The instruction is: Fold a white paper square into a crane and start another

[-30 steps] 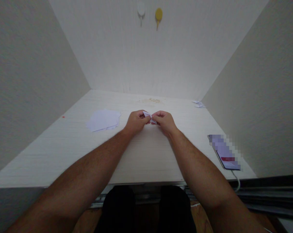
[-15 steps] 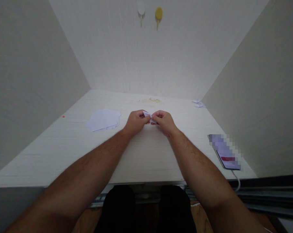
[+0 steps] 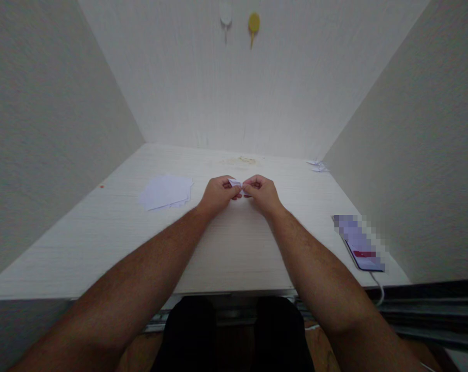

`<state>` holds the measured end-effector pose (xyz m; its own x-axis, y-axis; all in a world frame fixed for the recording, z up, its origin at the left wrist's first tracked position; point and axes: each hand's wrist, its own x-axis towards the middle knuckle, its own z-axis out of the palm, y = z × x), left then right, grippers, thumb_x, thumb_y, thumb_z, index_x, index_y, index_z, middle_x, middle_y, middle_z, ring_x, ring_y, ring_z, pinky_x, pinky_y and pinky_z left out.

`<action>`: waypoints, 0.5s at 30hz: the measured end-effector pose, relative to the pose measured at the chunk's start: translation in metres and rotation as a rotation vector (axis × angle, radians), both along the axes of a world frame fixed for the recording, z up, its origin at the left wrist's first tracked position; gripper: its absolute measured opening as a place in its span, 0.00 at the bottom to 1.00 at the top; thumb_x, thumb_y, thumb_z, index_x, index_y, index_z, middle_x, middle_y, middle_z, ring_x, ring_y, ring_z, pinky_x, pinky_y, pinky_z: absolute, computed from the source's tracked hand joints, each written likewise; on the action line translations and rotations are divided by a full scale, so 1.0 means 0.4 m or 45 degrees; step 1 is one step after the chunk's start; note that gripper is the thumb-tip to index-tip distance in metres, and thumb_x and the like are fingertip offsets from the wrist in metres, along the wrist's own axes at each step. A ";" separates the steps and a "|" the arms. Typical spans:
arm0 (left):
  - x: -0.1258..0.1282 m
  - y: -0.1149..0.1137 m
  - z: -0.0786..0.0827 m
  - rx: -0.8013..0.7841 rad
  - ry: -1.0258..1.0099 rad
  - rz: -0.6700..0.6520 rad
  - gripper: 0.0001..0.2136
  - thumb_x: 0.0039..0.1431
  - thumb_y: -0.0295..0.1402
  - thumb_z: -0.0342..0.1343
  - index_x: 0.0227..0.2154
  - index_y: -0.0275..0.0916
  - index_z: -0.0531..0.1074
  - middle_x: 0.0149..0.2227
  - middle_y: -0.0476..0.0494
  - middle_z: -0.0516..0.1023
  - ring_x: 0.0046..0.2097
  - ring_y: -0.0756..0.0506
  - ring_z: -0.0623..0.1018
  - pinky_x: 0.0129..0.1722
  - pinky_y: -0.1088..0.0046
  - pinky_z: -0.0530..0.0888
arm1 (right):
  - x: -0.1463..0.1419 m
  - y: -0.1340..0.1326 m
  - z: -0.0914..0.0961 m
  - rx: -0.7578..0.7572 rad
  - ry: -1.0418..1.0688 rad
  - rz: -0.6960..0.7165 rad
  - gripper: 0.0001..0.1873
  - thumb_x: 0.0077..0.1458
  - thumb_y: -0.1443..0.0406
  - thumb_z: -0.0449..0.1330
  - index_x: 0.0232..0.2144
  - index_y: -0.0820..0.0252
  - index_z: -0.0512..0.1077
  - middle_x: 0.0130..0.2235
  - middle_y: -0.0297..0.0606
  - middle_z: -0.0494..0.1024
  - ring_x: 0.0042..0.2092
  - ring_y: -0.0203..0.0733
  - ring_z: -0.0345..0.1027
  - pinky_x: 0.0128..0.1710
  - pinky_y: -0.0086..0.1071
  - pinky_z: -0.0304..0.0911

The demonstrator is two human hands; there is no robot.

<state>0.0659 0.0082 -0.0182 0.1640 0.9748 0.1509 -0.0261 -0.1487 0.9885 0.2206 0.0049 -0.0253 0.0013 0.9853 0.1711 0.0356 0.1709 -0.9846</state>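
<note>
Both hands meet over the middle of the table [image 3: 234, 248]: left hand [image 3: 217, 195] and right hand [image 3: 262, 194] pinch a small folded paper [image 3: 236, 184] between fingertips. Its long axis runs hand to hand, right of the paper stack [image 3: 166, 191]; which way it points is unclear.

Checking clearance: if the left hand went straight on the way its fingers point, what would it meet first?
The left hand points across toward the right hand, so it would first meet the folded paper that both pinch, then probably the right hand itself, though depth is unclear.
</note>
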 end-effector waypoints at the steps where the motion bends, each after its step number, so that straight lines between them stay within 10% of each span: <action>1: 0.000 0.001 -0.001 -0.005 -0.020 0.001 0.08 0.45 0.31 0.65 0.27 0.35 0.73 0.23 0.45 0.78 0.25 0.49 0.78 0.28 0.73 0.73 | 0.000 0.001 -0.001 -0.006 0.019 0.003 0.12 0.40 0.59 0.68 0.26 0.59 0.72 0.24 0.31 0.75 0.27 0.33 0.68 0.31 0.32 0.69; 15: -0.002 0.006 -0.006 -0.010 -0.040 -0.040 0.08 0.44 0.31 0.66 0.27 0.35 0.73 0.22 0.45 0.78 0.25 0.50 0.76 0.28 0.74 0.72 | 0.003 -0.002 0.002 -0.093 0.195 0.071 0.12 0.38 0.61 0.69 0.25 0.60 0.74 0.24 0.30 0.76 0.26 0.32 0.68 0.31 0.31 0.66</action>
<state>0.0651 0.0106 -0.0204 0.1898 0.9704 0.1492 -0.0618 -0.1398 0.9882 0.2220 0.0041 -0.0245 -0.0333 0.9944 0.1007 -0.1235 0.0959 -0.9877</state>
